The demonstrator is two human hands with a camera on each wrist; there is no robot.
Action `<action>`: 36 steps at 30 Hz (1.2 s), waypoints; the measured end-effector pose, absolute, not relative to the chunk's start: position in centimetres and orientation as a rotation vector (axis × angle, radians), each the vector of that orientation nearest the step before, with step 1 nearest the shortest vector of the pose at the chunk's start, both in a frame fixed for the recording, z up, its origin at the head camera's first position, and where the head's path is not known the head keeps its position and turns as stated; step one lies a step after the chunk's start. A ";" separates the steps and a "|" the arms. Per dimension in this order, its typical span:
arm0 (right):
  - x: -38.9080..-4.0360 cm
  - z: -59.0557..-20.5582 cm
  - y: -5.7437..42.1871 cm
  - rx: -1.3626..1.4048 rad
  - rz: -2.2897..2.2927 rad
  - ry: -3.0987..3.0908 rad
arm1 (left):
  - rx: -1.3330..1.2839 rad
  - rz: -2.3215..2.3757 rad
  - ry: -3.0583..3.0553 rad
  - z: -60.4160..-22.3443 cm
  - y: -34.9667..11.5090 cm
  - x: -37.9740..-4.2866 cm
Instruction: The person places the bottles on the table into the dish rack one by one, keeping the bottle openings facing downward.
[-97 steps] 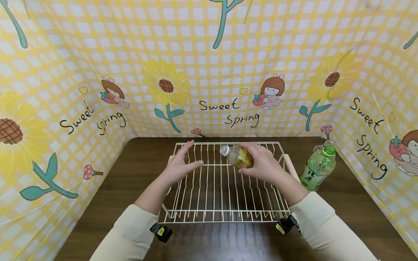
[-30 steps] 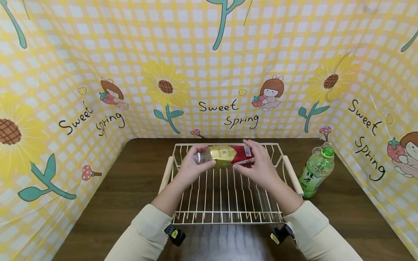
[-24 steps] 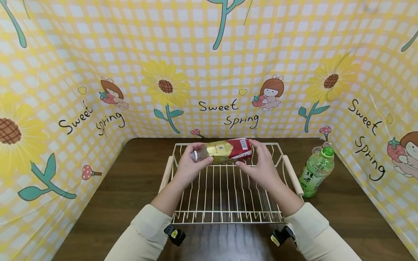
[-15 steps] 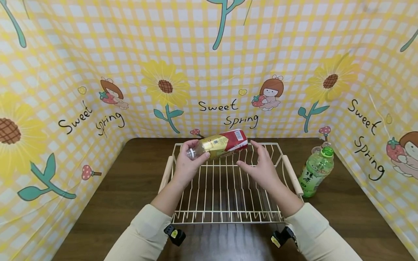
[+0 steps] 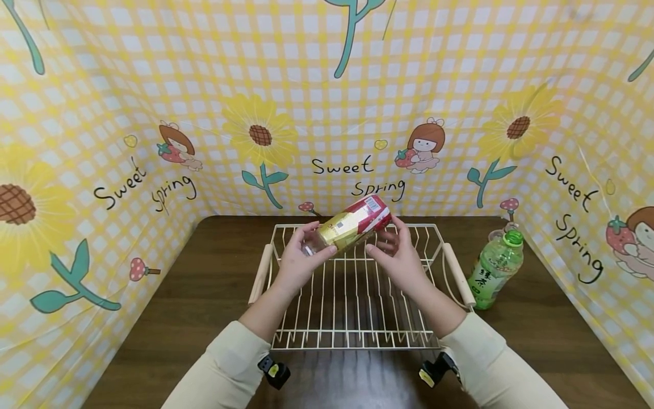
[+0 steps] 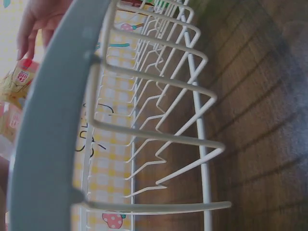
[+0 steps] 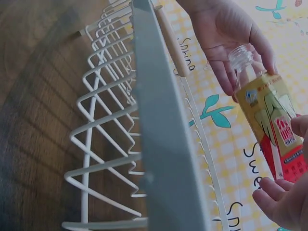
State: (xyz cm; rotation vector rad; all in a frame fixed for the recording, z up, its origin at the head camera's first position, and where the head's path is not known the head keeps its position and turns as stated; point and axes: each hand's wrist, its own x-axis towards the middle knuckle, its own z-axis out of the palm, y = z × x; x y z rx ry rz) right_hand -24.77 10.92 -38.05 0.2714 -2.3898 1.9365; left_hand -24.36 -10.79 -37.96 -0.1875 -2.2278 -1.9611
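Observation:
My left hand (image 5: pixel 296 258) grips a clear plastic drink bottle (image 5: pixel 352 224) near its neck, thumb in front and fingers behind. The bottle has a yellow and red label and is tilted, base up to the right, above a cream wire dish rack (image 5: pixel 334 331). In the right wrist view, the bottle's clear neck (image 7: pixel 240 57) shows no cap. My right hand (image 5: pixel 401 261) is at the red base end with relaxed fingers, its index fingertip right at the base. The left wrist view catches only part of the bottle (image 6: pixel 19 79), behind the rack's bar.
A green tea bottle (image 5: pixel 493 272) stands upright right of the rack, with clear bottle tops partly hidden behind it. Wooden handles (image 5: pixel 458 275) rise at the rack's sides. The dark wooden table (image 5: pixel 204 318) is enclosed by yellow checked cloth (image 5: pixel 327 102) on three sides.
The bottle passed from the right hand to include the left hand's grip at the neck. Its base then swung up and away, and the right hand left it and returned close to the base.

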 end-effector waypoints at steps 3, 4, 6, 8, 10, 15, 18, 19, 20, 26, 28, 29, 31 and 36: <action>-25.0 -37.9 10.5 0.271 2.012 -2.334 | -0.252 -1.909 -2.312 -38.1 -10.5 -24.1; -25.1 -37.9 10.3 0.273 2.036 -2.318 | -0.260 -1.877 -2.346 -38.1 -10.4 -23.9; -25.1 -37.8 10.1 0.269 2.060 -2.304 | -0.277 -1.835 -2.395 -38.1 -10.2 -23.7; -25.2 -37.7 9.8 0.265 2.071 -2.300 | -0.282 -1.801 -2.431 -38.3 -9.9 -23.5; -25.1 -37.6 9.5 0.251 2.090 -2.301 | -0.283 -1.800 -2.440 -38.4 -9.7 -23.4; -24.9 -37.4 8.8 0.209 2.137 -2.277 | -0.308 -1.818 -2.424 -38.5 -9.2 -23.1; -25.0 -37.4 8.5 0.194 2.152 -2.264 | -0.322 -1.759 -2.467 -38.5 -9.0 -22.8; -25.0 -37.4 8.5 0.187 2.155 -2.266 | -0.325 -1.729 -2.486 -38.6 -9.0 -22.7; -25.0 -37.5 8.4 0.181 2.153 -2.270 | -0.327 -1.697 -2.505 -38.6 -9.0 -22.7; -25.2 -37.2 8.2 0.166 2.166 -2.284 | -0.345 -1.613 -2.587 -38.4 -9.2 -22.3; -25.4 -37.1 8.1 0.162 2.170 -2.287 | -0.365 -1.630 -2.613 -38.2 -9.5 -22.3; -25.6 -37.0 8.0 0.158 2.174 -2.289 | -0.380 -1.637 -2.623 -38.2 -9.8 -22.4; -25.9 -37.0 7.8 0.152 2.181 -2.294 | -0.397 -1.664 -2.640 -38.0 -10.3 -22.4; -26.7 -37.1 7.2 0.127 2.203 -2.298 | -0.363 -1.593 -2.684 -37.5 -12.6 -22.7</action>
